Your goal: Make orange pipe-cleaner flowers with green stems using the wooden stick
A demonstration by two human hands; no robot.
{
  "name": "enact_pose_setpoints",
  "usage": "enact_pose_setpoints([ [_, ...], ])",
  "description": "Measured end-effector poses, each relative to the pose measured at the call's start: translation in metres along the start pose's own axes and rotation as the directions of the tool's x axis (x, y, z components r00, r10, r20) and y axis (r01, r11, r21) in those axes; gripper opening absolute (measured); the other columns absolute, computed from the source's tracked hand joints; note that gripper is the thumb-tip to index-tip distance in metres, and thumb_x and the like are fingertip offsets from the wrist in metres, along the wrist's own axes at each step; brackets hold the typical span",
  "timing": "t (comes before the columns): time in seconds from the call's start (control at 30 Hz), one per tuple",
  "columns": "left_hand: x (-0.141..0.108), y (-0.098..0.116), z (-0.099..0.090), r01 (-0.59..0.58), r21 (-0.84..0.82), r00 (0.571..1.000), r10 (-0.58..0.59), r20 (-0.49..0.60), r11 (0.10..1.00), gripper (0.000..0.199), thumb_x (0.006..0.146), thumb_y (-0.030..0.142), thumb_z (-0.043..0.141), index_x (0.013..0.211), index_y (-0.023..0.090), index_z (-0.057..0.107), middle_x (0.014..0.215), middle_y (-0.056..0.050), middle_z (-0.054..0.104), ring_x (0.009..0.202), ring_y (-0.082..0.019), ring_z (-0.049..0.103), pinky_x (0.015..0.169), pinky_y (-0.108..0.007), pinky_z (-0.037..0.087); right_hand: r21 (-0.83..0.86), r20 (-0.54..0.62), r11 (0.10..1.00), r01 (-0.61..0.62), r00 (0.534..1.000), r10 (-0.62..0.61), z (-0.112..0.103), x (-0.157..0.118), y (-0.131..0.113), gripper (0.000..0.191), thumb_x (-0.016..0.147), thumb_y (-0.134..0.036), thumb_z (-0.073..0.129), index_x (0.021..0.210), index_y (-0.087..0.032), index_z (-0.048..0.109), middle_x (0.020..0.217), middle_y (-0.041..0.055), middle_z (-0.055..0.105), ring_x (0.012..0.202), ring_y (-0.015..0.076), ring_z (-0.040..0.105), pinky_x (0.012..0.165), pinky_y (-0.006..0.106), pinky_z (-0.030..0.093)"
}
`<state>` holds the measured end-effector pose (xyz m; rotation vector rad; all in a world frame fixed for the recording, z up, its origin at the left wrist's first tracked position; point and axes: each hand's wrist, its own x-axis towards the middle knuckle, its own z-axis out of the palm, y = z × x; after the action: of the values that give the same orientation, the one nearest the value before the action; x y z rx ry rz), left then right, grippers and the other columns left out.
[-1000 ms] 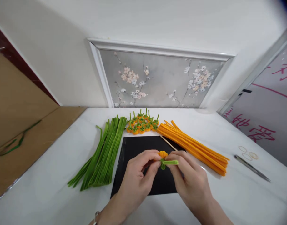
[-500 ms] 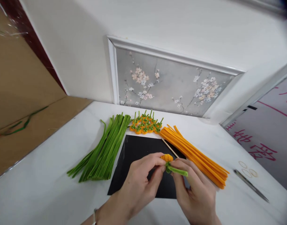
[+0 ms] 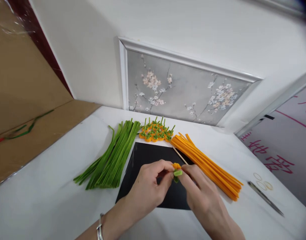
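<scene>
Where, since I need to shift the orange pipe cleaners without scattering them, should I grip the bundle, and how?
I'd grip the orange pipe cleaners around mid-length, coming from above, fingers closing across the bundle's long sides. They lie roughly parallel with no tie visible, and a few tips stray at the far end, so pinching an end would probably let strands slip.
</scene>
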<state>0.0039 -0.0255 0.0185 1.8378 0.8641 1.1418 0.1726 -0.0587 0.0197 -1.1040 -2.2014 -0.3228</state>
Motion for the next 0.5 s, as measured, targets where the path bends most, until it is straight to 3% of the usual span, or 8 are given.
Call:
enact_pose_setpoints([
  [0.1,0.001,-0.002,-0.001,-0.001,0.086,0.999,-0.003,0.054,0.996,0.012,0.087,0.013,0.052,0.083,0.016,0.063,0.081,-0.003,0.069,0.071,-0.014,0.062,0.065,-0.023,0.047,0.050,0.142,0.999,-0.012,0.990,0.005,-0.003,0.001,0.004,0.029,0.097,-0.008,0.032,0.098,-0.016,0.060,0.096,0.0109,0.061,0.082,0.0197,0.060,0.068,0.031,0.053],
  [0.2,0.002,-0.006,0.000,0.055,0.085,0.991,-0.065,0.115,0.995,0.014,0.088,0.016,0.050,0.081,0.016,0.063,0.077,-0.003,0.067,0.065,-0.013,0.057,0.060,-0.023,0.044,0.096,0.209,0.995,-0.025,0.978,0.004,-0.003,0.002,0.007,0.034,0.094,-0.004,0.028,0.093,-0.017,0.059,0.094,0.0105,0.061,0.080,0.0204,0.059,0.065,0.032,0.053],
  [0.27,0.003,-0.007,0.001,0.124,0.013,0.983,-0.125,0.135,0.992,0.013,0.088,0.019,0.051,0.082,0.016,0.062,0.076,-0.003,0.066,0.066,-0.013,0.058,0.061,-0.023,0.045,0.146,0.187,0.987,-0.063,0.982,0.035,-0.002,0.003,0.009,0.033,0.093,-0.003,0.029,0.093,-0.018,0.058,0.094,0.0100,0.061,0.079,0.0196,0.060,0.066,0.031,0.053],
  [0.37,0.007,-0.006,0.001,0.218,-0.137,0.972,-0.201,0.125,0.966,0.008,0.087,0.019,0.054,0.082,0.016,0.060,0.076,-0.002,0.064,0.071,-0.014,0.060,0.066,-0.024,0.048,0.298,0.080,0.935,-0.191,0.981,0.175,0.001,0.004,0.009,0.023,0.093,-0.006,0.038,0.093,-0.020,0.057,0.090,0.0065,0.062,0.077,0.0161,0.061,0.069,0.028,0.053],
  [0.5,0.012,0.002,-0.003,0.282,-0.266,0.959,-0.263,0.106,0.922,0.007,0.084,0.017,0.055,0.078,0.016,0.055,0.068,0.001,0.059,0.064,-0.011,0.056,0.063,-0.023,0.047,0.496,0.033,0.794,-0.351,0.921,0.387,0.004,0.004,0.008,0.016,0.094,-0.011,0.045,0.096,-0.021,0.058,0.082,0.0014,0.063,0.070,0.0123,0.062,0.066,0.023,0.052],
])
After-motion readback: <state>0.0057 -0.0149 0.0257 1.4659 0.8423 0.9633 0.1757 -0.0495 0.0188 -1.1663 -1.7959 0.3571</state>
